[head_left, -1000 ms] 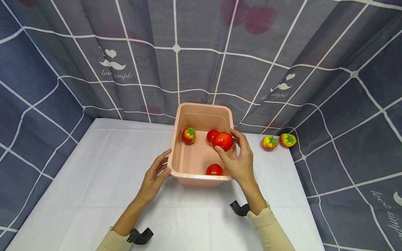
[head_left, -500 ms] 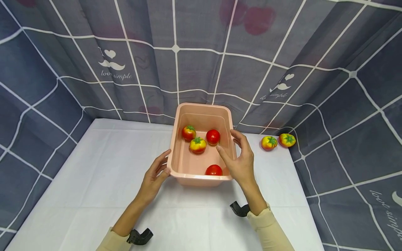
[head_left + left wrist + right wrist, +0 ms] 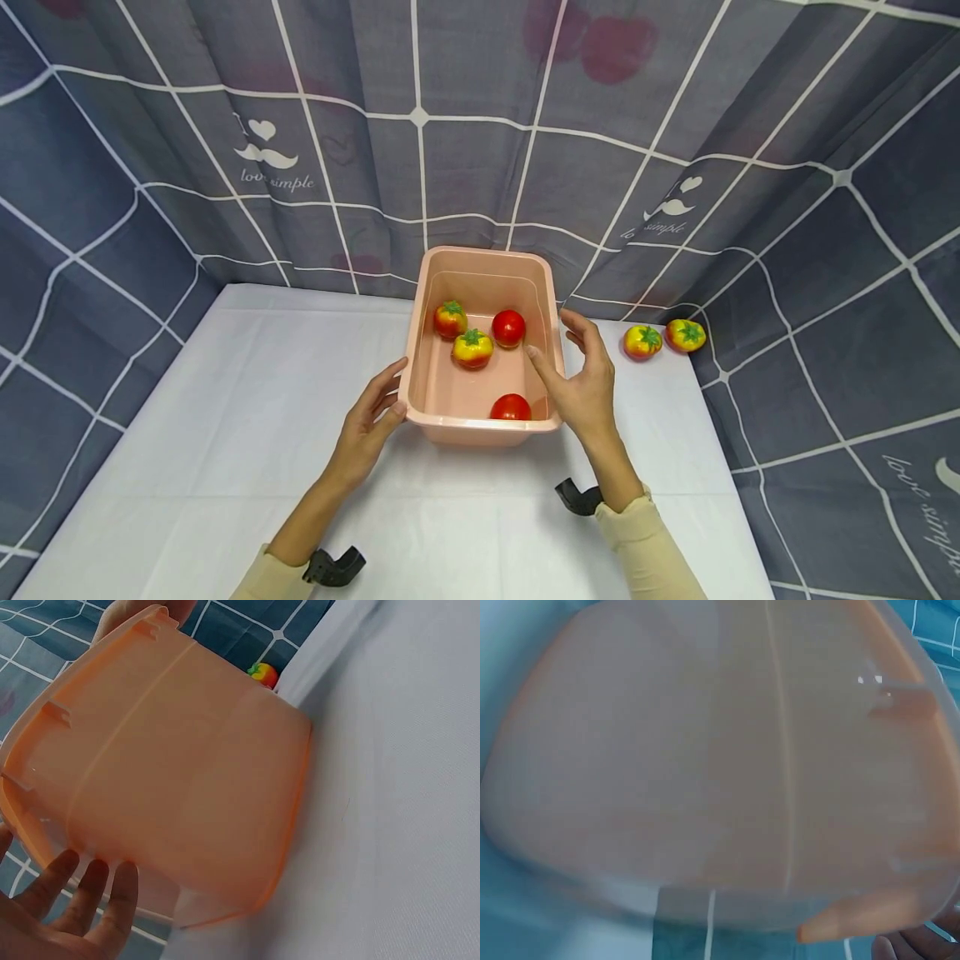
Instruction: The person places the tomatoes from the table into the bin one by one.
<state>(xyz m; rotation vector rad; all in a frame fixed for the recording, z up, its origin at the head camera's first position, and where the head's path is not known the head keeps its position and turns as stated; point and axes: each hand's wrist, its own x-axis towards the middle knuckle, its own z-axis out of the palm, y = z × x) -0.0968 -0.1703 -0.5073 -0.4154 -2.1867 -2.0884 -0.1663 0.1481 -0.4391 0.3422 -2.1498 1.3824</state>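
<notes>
A peach plastic bin (image 3: 487, 427) stands on the white-covered table. Inside lie a yellow-red toy tomato (image 3: 472, 348) with a green top, a redder one (image 3: 450, 319) behind it, and two with glossy red sides up, one toward the back (image 3: 508, 328), one near the front wall (image 3: 512, 407). My left hand (image 3: 367, 425) lies along the bin's left side; in the left wrist view its straight fingers (image 3: 120, 900) touch the outer wall. At the right rim is my right hand (image 3: 581, 383), holding nothing, with the thumb over the inside and the fingers outside.
Two more yellow-red toy tomatoes, a nearer one (image 3: 642, 342) and a farther one (image 3: 686, 335), sit on the table (image 3: 247, 400) at the back right. Grey checked curtains (image 3: 480, 167) hang close behind the bin and along both sides.
My right hand has let go of a toy tomato, which now lies upright, green top up, in the middle of the bin. That hand then shifted slightly right. The left hand stayed put.
</notes>
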